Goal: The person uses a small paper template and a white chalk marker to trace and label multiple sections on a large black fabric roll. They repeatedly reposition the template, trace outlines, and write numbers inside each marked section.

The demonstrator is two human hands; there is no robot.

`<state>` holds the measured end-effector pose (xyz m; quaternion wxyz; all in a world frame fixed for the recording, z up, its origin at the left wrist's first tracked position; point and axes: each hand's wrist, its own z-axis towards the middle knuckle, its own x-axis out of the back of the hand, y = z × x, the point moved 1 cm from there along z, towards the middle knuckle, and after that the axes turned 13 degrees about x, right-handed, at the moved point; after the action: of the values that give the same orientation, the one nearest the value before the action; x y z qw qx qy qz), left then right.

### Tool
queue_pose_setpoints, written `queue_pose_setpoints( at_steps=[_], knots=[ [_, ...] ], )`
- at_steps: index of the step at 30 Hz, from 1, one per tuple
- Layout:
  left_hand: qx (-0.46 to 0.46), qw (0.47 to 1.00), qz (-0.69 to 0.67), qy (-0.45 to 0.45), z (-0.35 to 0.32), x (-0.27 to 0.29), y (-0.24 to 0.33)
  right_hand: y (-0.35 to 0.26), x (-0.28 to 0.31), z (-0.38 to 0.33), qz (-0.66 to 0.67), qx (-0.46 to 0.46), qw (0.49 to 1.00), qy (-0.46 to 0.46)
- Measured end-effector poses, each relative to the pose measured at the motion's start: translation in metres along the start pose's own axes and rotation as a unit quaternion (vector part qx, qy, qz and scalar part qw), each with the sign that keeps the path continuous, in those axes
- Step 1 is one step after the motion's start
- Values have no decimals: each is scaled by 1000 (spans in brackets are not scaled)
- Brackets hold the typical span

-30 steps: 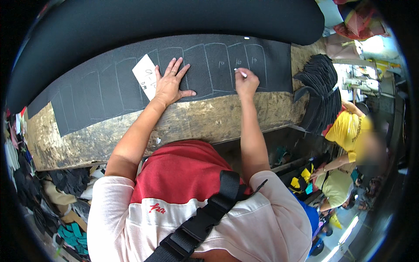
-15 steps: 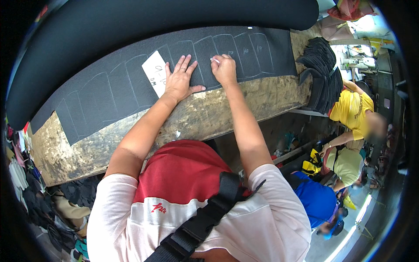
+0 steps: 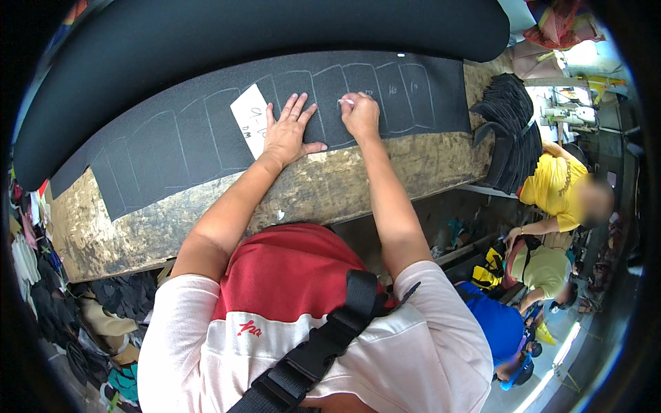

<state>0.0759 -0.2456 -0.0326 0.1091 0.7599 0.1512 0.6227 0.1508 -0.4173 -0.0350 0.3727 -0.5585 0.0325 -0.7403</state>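
Observation:
A dark grey sheet of cloth lies over the wooden table, marked with a row of white outlined panels. Several panels on the right carry small handwritten marks. My left hand rests flat on the cloth, fingers spread, beside a white card pattern with writing on it; its fingertips lie by the card's right edge. To the right, my right hand pinches a small white piece of chalk against the cloth, inside one of the outlined panels.
A large black roll of material runs along the far side of the table. Stacked dark cut pieces sit at its right end. Scraps pile up at lower left. Several people, one in a yellow shirt, are at the right.
The whole view has shifted slightly. My right hand has stayed near the same panel with the chalk, its fingers turned a little; my left hand keeps its place on the cloth.

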Motion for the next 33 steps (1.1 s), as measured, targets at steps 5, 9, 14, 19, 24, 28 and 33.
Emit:
queue_pose_setpoints(
  at_steps=[5, 9, 14, 19, 24, 28, 33],
  knots=[
    [15, 1000, 15, -19, -1, 2, 2, 9, 11, -13, 75, -46, 996, 23],
    [12, 1000, 21, -20, -1, 5, 3, 67, 41, -4, -7, -174, 976, 128],
    [22, 999, 28, -24, -1, 5, 4, 118, 52, 13, -71, -94, 989, 87],
    [21, 999, 27, -25, 0, 4, 4, 125, 50, 6, -76, -91, 993, 17],
    [16, 999, 34, -11, 0, 1, 3, 104, 58, 21, -85, -76, 993, 31],
    [50, 998, 25, 16, -4, 2, -8, 26, 28, 22, 70, -25, 997, 32],
    [157, 985, 66, 35, -24, 17, -53, -56, -33, 23, 130, 134, 982, -6]
  ],
)
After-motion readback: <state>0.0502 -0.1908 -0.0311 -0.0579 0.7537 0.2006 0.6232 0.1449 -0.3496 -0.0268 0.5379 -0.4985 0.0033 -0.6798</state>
